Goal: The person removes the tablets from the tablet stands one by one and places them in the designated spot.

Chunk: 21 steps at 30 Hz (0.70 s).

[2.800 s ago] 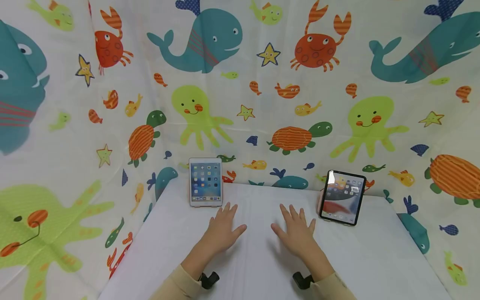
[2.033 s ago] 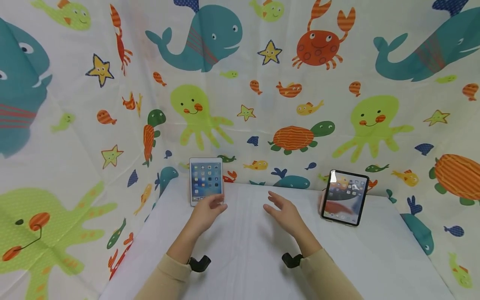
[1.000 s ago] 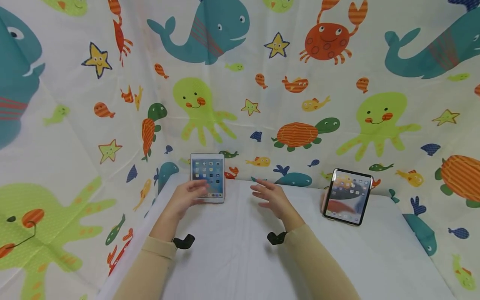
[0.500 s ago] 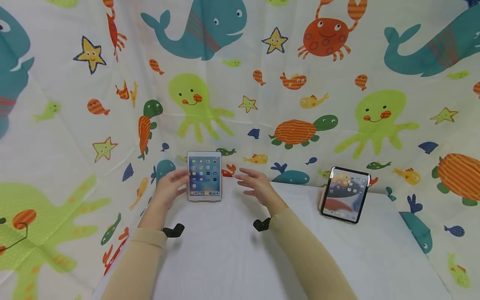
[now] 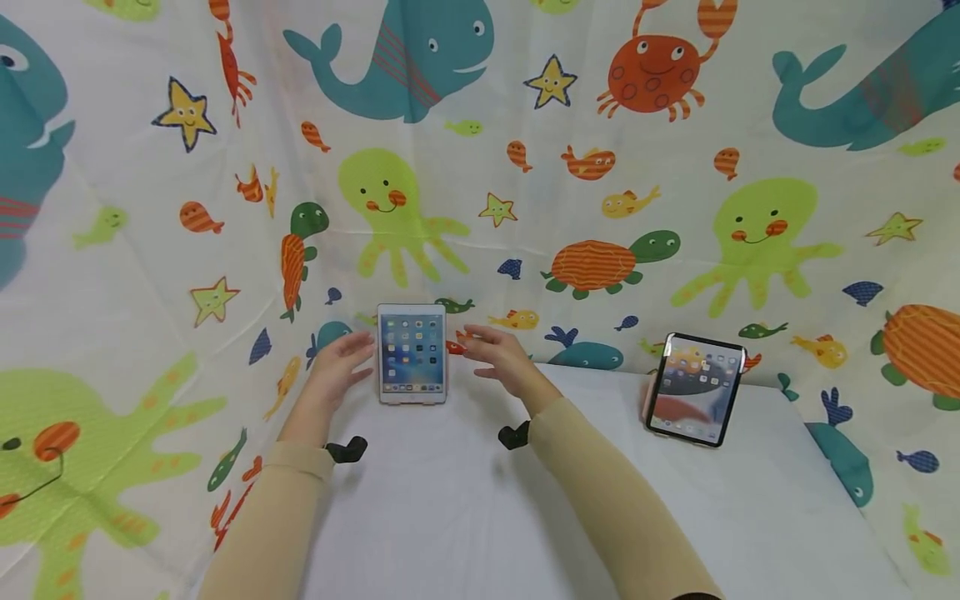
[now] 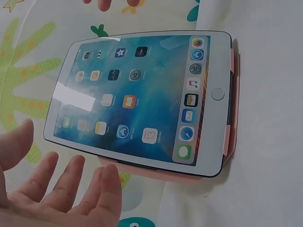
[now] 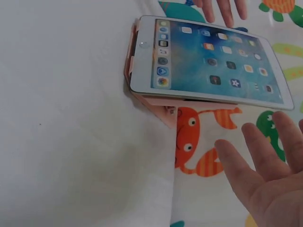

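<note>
The white tablet [image 5: 412, 365] is standing propped on its pink stand [image 6: 231, 118] at the table's [image 5: 465, 500] far edge, lying between my two palms. My left hand [image 5: 339, 362] is hovering just beside its left edge, my right hand [image 5: 498, 357] beside its right, both with fingers spread, gripping nothing.
</note>
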### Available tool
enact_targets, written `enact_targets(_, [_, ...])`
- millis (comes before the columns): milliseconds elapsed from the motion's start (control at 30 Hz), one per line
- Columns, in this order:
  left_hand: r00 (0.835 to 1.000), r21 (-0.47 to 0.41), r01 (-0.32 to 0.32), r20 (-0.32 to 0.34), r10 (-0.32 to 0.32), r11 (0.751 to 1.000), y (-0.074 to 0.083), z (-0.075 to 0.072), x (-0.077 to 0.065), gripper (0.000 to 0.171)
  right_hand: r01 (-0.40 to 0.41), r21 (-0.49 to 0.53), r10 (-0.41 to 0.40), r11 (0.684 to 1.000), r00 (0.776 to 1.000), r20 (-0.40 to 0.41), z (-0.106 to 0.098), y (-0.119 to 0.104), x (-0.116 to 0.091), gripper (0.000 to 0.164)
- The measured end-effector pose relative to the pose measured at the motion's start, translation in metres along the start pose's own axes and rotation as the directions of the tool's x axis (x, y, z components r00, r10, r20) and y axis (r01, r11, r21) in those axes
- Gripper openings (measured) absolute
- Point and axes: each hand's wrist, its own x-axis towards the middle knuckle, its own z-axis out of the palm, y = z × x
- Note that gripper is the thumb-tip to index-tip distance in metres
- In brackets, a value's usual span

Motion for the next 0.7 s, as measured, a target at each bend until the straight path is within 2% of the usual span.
enact_targets(200, [0.999,0.013,-0.019,0.028,0.019,1.000,0.003,0.000,0.006,0.063,0.027,-0.010,-0.026,1.000,0.999,0.037,0.002,-0.002,0.006,0.061])
enact_targets(333, [0.999,-0.010,-0.021,0.030,0.021,1.000,0.004,0.001,0.010,0.064,0.025,-0.002,-0.025,1.000,0.998,0.059,0.005,-0.002,0.009,0.064])
enact_targets(500, [1.000,-0.036,-0.019,0.005,0.019,0.999,0.007,0.006,0.017,0.063,0.026,0.018,-0.028,0.999,0.998,0.060,0.010,-0.003,0.015,0.067])
enact_targets(700, [0.997,-0.048,-0.029,-0.066,0.026,0.998,0.014,0.013,0.025,0.059,0.013,0.053,-0.014,0.999,1.000,0.025,0.016,0.000,0.024,0.059])
